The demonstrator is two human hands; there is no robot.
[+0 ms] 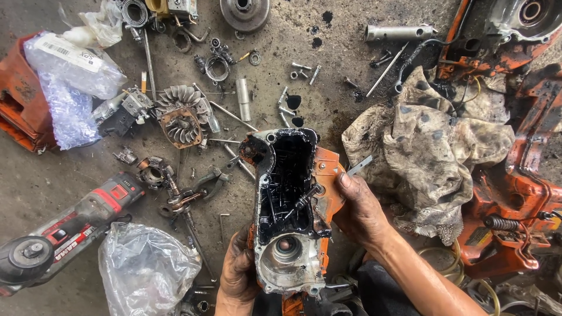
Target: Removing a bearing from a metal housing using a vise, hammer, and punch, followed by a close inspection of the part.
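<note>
An oily engine crankcase housing (287, 205), grey metal with orange plastic on its right side, stands upright above the concrete floor. My left hand (239, 272) grips its lower left edge from below. My right hand (360, 210) holds its right orange side, thumb pressed near the top, with a thin flat metal strip (360, 165) sticking out past the fingers. The housing's black cavity faces me, with a round bearing seat at its lower end.
A dirty rag (427, 146) lies to the right beside orange saw body parts (515, 210). On the left lie an angle grinder (64, 231), plastic bags (143, 269), a finned flywheel (181, 114), a crankshaft (181, 199), and several loose bolts and tools (304, 73).
</note>
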